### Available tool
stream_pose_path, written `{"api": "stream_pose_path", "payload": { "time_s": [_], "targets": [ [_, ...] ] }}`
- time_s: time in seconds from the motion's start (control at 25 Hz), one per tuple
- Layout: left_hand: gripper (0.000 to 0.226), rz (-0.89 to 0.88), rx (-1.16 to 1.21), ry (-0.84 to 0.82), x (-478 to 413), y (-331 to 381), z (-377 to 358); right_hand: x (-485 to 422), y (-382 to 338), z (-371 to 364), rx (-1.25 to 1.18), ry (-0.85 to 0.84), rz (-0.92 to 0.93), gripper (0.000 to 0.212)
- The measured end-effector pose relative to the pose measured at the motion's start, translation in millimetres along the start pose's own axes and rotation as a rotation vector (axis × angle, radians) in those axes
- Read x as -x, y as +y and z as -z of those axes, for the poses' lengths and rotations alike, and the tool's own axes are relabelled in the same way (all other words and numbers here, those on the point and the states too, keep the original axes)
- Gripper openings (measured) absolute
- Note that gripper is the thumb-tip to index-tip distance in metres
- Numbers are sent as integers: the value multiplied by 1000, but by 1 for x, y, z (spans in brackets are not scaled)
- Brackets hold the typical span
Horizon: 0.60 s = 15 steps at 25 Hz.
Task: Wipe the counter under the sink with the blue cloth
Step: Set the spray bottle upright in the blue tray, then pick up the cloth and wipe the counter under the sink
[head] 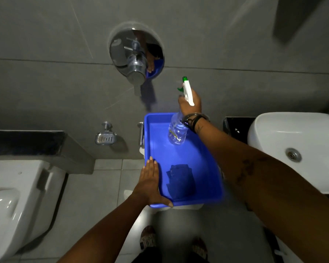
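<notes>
Tray (207, 179) of bright blue plastic fills the middle of the view, held out over the grey floor tiles in front of the grey wall. The left hand (150, 184) grips the tray's near left corner, fingers laid flat along the left rim and the thumb hooked under the near edge. The blue cloth (180, 182) lies folded and dark on the tray's floor, in its near half, just beside that hand but not touching it. The right hand (191, 103) is closed around the neck of a clear spray bottle (177, 132), above the tray's far end; the bottle's white head with green nozzle (186, 88) points up toward the wall, and its clear body hangs down over the tray's far half. Dark bands circle the right wrist (195, 119).

Right of the tray, a white washbasin (296, 137) with a metal drain sits against a black counter edge (235, 125). Left of the tray, a white toilet (17, 194) stands below a dark ledge. On the wall beyond the tray's far left corner hang a metal soap dish (105, 137) and a chrome fitting (141, 133). Higher on the wall above the tray, a round chrome mixer valve (136, 54) reflects the hand and the tray. Feet in patterned sandals (148, 238) show below the tray's near edge.
</notes>
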<state>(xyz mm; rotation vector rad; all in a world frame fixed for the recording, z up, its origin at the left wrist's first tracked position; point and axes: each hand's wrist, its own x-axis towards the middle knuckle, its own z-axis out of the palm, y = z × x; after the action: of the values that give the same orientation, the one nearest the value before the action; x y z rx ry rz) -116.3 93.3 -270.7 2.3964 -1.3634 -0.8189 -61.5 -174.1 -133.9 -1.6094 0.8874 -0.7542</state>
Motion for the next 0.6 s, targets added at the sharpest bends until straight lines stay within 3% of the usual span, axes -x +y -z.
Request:
{"api": "stream_pose_path", "payload": {
  "time_s": [0.12,0.2,0.32,0.4,0.44,0.56,0.6],
  "targets": [
    [159,51,90,-4,-8,15,0,3,3,15,8,-72,-74,34],
    [144,126,229,37,-10,34,-4,19,18,32,85,-143,-68,44],
    [93,350,483,158,-18,53,-17,69,71,60,403,-176,-182,57],
    [43,501,574,199,-28,60,-22,111,108,75,588,-301,-393,59],
    [32,559,622,189,-31,63,-21,130,123,79,653,-372,-498,57],
    [28,716,788,157,-45,70,-29,159,147,85,667,-442,-666,28],
    [31,773,820,148,-49,72,-32,161,150,85,635,-425,-704,28]
  ]
}}
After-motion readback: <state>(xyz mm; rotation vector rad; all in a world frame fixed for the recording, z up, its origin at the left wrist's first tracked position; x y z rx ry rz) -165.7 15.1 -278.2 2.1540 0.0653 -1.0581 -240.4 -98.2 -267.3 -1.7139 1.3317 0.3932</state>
